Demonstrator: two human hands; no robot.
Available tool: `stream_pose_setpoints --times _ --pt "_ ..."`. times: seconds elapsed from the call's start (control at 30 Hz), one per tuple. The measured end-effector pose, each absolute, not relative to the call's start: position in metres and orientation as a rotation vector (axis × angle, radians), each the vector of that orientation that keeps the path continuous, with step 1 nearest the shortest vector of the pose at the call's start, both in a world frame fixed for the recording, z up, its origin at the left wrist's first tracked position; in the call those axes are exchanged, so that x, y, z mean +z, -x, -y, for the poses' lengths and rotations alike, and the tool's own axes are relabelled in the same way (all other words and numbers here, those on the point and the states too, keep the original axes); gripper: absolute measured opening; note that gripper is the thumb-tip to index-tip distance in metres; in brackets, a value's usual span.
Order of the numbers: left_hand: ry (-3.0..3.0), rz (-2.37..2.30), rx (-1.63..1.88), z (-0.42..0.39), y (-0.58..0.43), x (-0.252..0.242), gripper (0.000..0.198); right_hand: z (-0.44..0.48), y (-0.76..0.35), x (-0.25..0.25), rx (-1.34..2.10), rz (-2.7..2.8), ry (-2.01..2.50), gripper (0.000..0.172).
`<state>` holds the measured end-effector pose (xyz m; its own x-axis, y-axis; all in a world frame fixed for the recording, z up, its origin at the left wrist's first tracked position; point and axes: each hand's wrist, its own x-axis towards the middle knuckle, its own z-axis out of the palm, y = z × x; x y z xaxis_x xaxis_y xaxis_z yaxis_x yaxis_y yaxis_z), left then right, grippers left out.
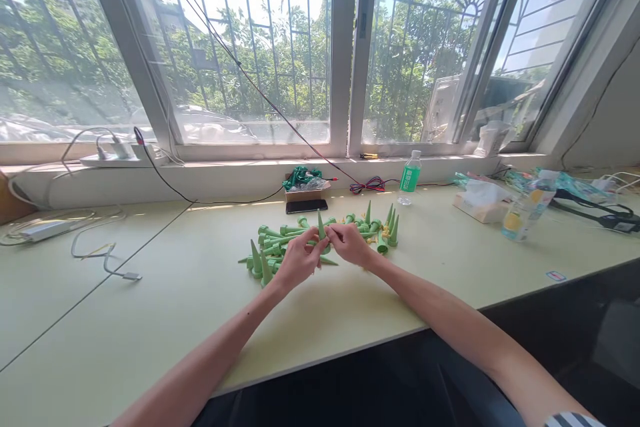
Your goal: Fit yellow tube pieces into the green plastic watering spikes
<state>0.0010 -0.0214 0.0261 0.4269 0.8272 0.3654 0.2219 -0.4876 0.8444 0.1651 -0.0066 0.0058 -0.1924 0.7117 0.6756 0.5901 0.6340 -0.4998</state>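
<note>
My left hand (299,258) and my right hand (350,243) meet over the pale table (200,307), fingers pinched together. Between them stands a green cone-shaped spike (321,224), tip up, held by both hands. Behind and around them lies a heap of several like green spikes (280,240), some upright (393,230), some lying flat, mixed with small yellow bits (385,232). A few spikes stand at the left of the heap (260,263).
A black phone (307,205) and a small box with green parts (304,183) sit behind the heap. A green-labelled bottle (410,177) stands by the window sill. A tissue box (481,203) and another bottle (523,213) lie right. Cables and a charger (47,230) lie left.
</note>
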Motion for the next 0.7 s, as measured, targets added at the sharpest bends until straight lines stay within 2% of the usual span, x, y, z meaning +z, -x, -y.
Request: stream_pose_setpoints --times 0.27,0.5,0.7 --pt "-2.037 -0.892 1.069 0.0178 -0.0004 0.0208 0.030 0.0072 -0.1654 0.0080 0.179 1.897 1.028 0.038" --pt "-2.097 -0.888 1.087 0.0172 0.0005 0.0197 0.030 0.0054 -0.1654 0.0068 0.186 1.894 1.020 0.036" --pt "-1.918 -0.859 1.022 0.0160 -0.0005 0.0202 0.035 0.0066 -0.1656 0.0084 0.180 1.900 1.041 0.040"
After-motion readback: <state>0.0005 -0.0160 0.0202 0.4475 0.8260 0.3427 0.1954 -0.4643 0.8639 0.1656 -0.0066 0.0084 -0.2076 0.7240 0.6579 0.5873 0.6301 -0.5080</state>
